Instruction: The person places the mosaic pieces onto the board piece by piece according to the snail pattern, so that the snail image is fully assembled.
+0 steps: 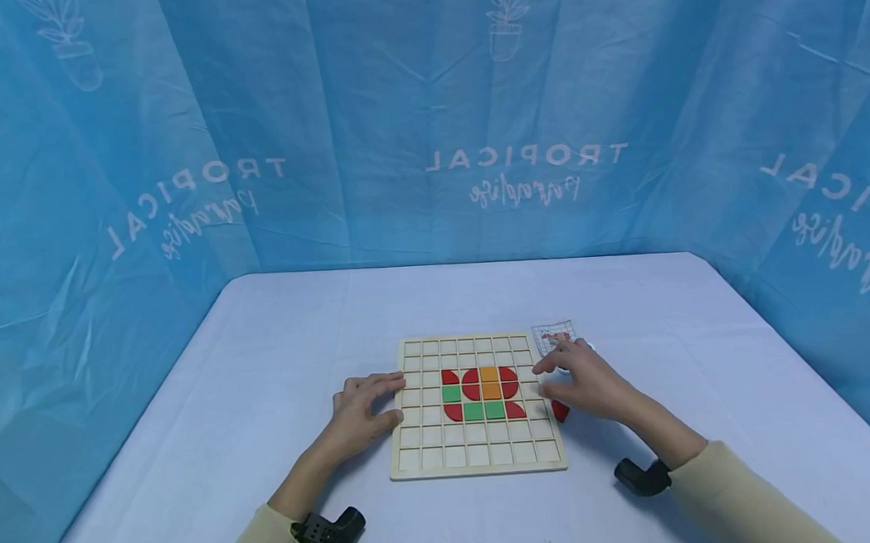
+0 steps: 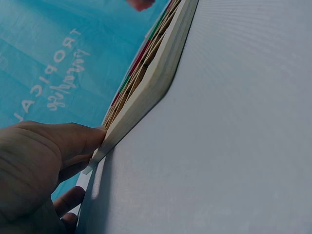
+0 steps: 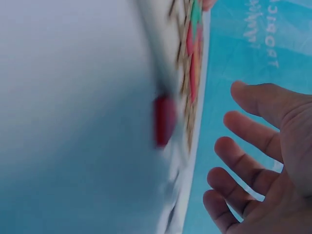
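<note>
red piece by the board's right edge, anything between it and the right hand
Nothing visible does. The red piece lies on the table beside the wooden grid board, just under the right hand, whose fingers are spread and hold nothing.

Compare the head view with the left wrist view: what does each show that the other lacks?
Only the head view shows the grid's pattern of red, green and orange tiles, the right hand beside a loose red piece, and a small card. Only the left wrist view shows the wooden board edge-on, its side wall against the table. Both show the left hand touching the board's left edge.
</note>
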Tool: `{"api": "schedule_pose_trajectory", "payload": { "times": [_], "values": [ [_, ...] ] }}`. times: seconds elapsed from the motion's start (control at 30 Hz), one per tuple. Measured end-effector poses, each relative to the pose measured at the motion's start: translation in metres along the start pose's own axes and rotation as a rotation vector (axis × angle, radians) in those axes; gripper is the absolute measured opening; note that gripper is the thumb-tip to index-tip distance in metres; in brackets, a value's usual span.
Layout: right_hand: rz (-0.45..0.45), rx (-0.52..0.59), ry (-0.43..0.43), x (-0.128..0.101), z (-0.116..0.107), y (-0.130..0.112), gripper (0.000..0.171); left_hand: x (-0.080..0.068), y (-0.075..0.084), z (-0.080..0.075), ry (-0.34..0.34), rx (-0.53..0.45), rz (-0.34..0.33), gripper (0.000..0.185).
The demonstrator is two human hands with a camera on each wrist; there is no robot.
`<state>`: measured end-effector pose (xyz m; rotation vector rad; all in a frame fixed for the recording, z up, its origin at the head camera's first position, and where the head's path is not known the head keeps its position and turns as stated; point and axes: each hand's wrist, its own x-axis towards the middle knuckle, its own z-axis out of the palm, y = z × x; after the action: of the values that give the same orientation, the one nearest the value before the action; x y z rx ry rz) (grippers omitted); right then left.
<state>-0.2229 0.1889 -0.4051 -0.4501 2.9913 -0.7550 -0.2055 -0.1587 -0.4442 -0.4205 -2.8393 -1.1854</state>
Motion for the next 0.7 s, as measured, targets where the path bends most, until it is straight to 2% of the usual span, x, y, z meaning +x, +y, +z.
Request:
{"api": "schedule_pose_trajectory", "payload": {
  "times": [0.27,0.5,0.7],
  "values": [
    [0.009,-0.056,-0.08,-0.021,-0.002,0.027,0.03,0.001,0.0,-0.001,-0.025,-0.019,-0.02,0.047],
    [-0.027,-0.069,-0.059,-0.024,0.002,0.03,0.031,0.001,0.0,0.0,-0.021,-0.019,-0.028,0.047],
    [-0.001,-0.087,-0.051,-0.019,0.009,0.029,0.034,0.001,-0.001,0.0,-0.02,-0.021,-0.006,0.047]
  ]
}}
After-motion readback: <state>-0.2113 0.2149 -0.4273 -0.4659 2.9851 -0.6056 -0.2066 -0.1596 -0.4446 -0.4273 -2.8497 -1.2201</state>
